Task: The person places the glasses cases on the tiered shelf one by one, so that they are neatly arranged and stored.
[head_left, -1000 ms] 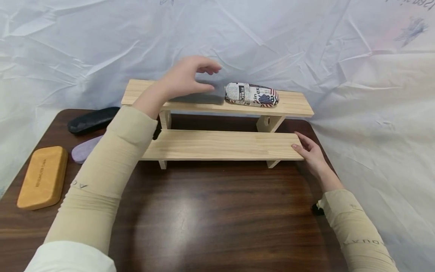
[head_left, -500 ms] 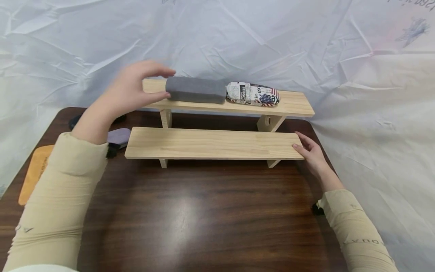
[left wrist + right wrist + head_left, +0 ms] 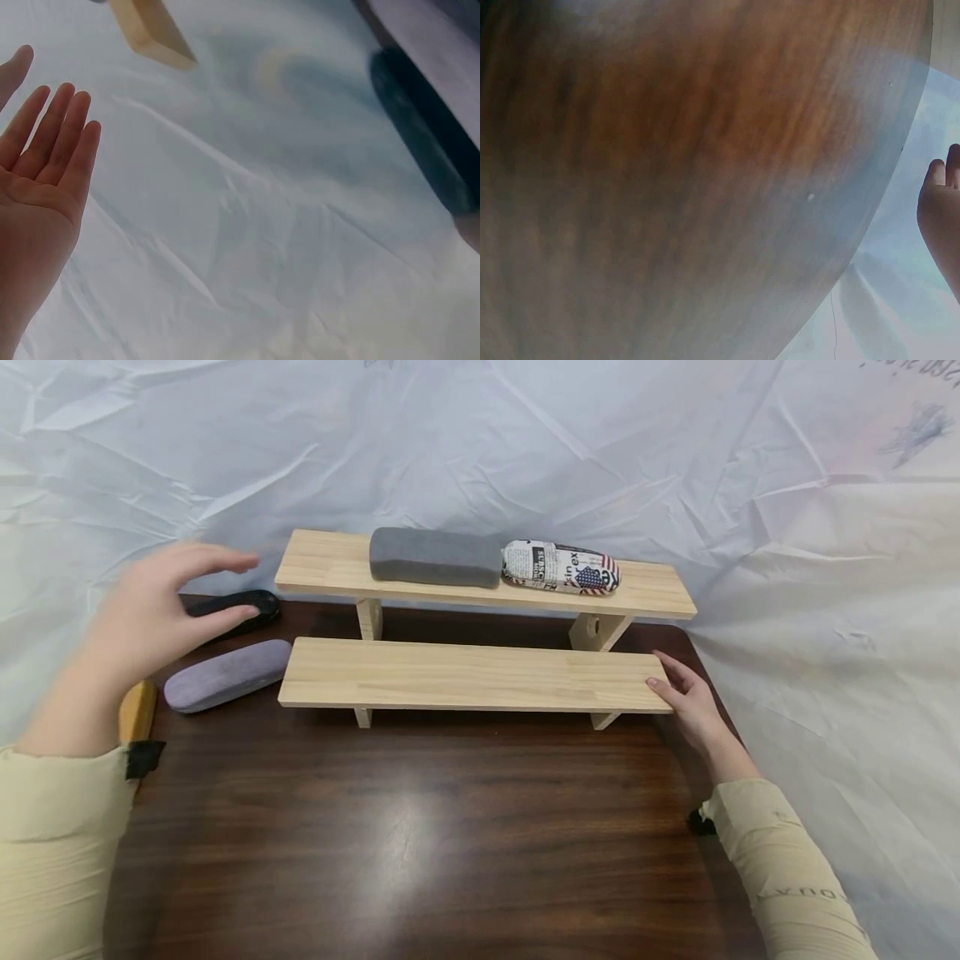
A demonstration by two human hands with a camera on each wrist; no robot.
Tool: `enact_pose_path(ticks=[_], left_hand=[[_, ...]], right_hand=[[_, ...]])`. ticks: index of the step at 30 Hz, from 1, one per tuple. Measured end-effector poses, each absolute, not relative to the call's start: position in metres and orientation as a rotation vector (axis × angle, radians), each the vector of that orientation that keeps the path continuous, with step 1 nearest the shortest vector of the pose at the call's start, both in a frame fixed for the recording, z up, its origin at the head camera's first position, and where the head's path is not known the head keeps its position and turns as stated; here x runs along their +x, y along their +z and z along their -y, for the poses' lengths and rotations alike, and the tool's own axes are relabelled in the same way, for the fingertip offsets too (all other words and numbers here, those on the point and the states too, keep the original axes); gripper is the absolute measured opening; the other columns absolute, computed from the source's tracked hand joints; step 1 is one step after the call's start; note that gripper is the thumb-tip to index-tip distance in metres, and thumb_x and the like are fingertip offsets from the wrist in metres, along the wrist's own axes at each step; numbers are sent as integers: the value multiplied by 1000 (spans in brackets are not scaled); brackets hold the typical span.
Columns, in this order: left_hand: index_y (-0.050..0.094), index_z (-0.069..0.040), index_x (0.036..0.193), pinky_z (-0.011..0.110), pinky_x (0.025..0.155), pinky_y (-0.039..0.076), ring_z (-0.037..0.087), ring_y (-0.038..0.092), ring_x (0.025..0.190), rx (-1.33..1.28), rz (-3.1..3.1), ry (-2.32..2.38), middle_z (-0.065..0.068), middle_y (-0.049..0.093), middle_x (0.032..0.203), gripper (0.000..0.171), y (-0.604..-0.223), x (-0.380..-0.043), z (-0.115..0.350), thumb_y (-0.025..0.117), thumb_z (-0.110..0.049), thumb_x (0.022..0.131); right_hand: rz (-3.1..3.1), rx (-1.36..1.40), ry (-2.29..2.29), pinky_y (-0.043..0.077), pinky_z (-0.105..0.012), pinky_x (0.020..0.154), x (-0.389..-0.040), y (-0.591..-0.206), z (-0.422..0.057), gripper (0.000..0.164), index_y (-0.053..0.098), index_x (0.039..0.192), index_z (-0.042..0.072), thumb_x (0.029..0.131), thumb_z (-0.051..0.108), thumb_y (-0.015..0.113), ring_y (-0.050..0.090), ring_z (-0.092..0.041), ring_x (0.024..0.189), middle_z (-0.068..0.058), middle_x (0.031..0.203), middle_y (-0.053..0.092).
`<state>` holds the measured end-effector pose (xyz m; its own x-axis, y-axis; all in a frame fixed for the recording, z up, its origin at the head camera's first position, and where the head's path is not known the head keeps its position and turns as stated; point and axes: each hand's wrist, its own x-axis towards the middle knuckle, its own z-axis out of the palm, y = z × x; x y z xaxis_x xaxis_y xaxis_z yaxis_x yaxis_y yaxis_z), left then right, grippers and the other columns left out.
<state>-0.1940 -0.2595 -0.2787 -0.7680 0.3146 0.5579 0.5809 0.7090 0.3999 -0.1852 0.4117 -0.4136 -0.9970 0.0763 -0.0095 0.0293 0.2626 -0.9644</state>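
My left hand is in the air at the left with nothing in it, thumb and fingers apart. It overlaps the black glasses case in the head view, and its straight fingers show in the left wrist view. A lavender glasses case lies just right of it. On the upper tier of a two-tier wooden shelf, a grey glasses case sits end to end with a newspaper-print glasses case. My right hand grips the lower board's right end, thumb on top.
An orange-yellow case is mostly hidden behind my left wrist. The shelf stands toward the back of a dark wooden table. Crinkled white sheeting hangs behind and along the right side.
My left hand has moved from over the upper tier, beside the grey case, leftward and down toward the cases on the table. The right hand has stayed on the lower board's end.
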Motion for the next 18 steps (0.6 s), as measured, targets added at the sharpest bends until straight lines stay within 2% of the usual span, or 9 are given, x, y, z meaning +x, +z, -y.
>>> enact_pose_path(ticks=[3,6,8,13,14,15,18], left_hand=[[73,-7,134,-3,99,32,-32,42,113,-625,2466,-802,-7,73,133,59,-289,-185,276,87,8,78],[71,-6,137,-5,95,32,-32,43,112,-567,2480,-814,-10,72,135,61,-297,-175,290,86,9,80],[71,-5,138,-5,96,31,-31,41,115,-544,2480,-801,-6,72,136,61,-303,-170,298,86,9,81],[69,-6,141,-3,104,24,-32,34,123,-425,2513,-775,-15,67,143,59,-323,-154,318,86,2,84],[68,-6,142,-3,104,23,-32,33,124,-398,2523,-775,-22,63,142,60,-327,-150,322,85,1,85],[66,-6,144,-2,107,23,-31,32,126,-377,2538,-771,-18,63,145,60,-332,-146,325,84,1,87],[60,-1,148,-1,112,19,-31,28,130,-344,2572,-743,9,64,149,61,-344,-134,336,80,3,91]], right_hand=[[2474,-103,1874,52,-8,84,-185,-413,-413,67,36,165,2,106,15,67,57,2,109,20,125,57],[2466,-109,1884,52,-7,85,-185,-414,-414,68,36,165,2,106,14,67,56,2,110,20,125,56],[2466,-112,1885,52,-7,85,-185,-415,-415,67,36,165,3,106,14,66,56,2,111,20,126,56],[2468,-116,1899,52,-7,85,-185,-416,-418,68,36,165,6,106,14,67,55,1,112,19,128,55],[2485,-113,1881,52,-7,85,-185,-416,-418,68,35,166,5,106,15,66,55,1,112,17,130,55],[2496,-110,1875,52,-7,85,-185,-415,-418,69,33,166,5,106,16,66,55,1,113,14,133,54],[2542,-100,1836,53,-7,85,-186,-415,-417,71,29,168,4,107,19,65,54,2,114,1,145,50]])
